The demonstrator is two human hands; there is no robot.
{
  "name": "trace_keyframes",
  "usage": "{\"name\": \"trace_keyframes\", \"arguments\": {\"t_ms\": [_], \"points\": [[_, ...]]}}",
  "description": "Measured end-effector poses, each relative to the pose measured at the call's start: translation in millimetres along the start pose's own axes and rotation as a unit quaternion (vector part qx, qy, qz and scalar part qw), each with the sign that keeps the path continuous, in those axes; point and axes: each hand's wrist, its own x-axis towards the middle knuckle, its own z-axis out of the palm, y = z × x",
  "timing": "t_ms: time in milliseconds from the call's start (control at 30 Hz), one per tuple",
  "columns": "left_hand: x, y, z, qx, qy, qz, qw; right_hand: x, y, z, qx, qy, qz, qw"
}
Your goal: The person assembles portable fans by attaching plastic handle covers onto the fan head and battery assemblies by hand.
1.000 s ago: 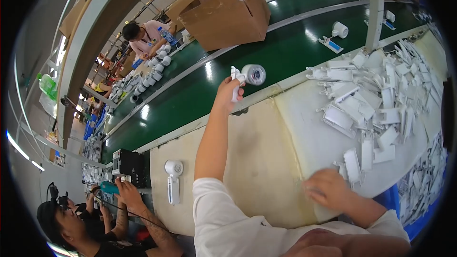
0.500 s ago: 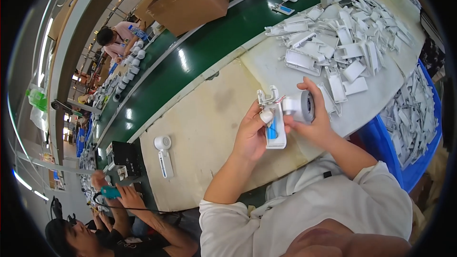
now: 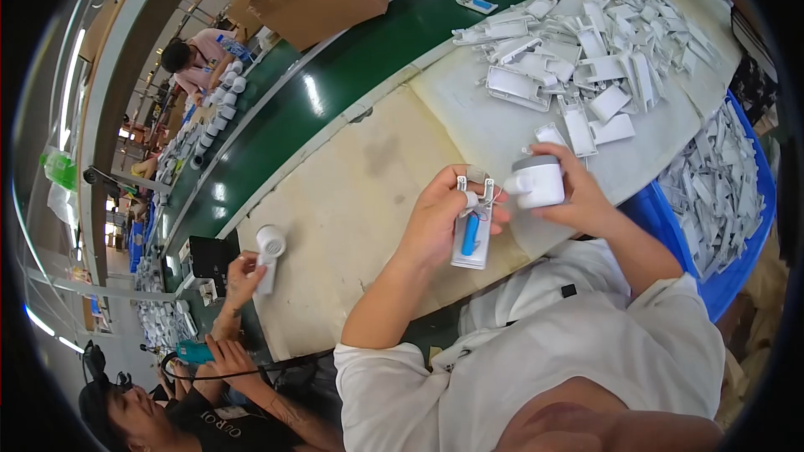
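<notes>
My left hand [image 3: 431, 222] is closed around an open white plastic handle housing [image 3: 483, 244], its forked end pointing away from me. Inside the housing lies a blue cylindrical battery [image 3: 470, 234], with thin wires near the fork. My right hand [image 3: 586, 199] grips a round white device head [image 3: 543, 187] with a grey rim, tilted on its side beside the housing. The head's short neck points toward the fork, and a small gap shows between the two parts. Both are held above the table.
A big pile of white housings [image 3: 586, 59] covers the table's far right. A blue bin [image 3: 724, 285] of similar parts stands at my right. At the left, a co-worker's hand [image 3: 241, 278] touches a white handheld device [image 3: 270, 241]; their other hand holds a teal power tool [image 3: 194, 352]. A green conveyor [image 3: 322, 100] runs behind.
My right hand has turned the head so its grey rim faces away from me. The housing has tilted slightly. The co-worker's hand has reached the device on the left.
</notes>
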Motion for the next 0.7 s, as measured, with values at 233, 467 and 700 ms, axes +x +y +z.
{"name": "trace_keyframes", "arguments": {"t_ms": [233,467,700], "points": [[7.3,-14.4,-6.9,0.126,-0.046,-0.014,0.991,33.6,-35.0,-27.0,-0.498,0.024,-0.45,0.741],[3.7,-16.4,-3.1,0.222,-0.037,0.007,0.974,33.9,-39.5,-28.2,-0.514,0.002,-0.458,0.725],[4.0,-19.6,0.8,0.355,0.001,0.076,0.932,31.5,-44.5,-28.6,-0.513,-0.033,-0.422,0.747]]}}
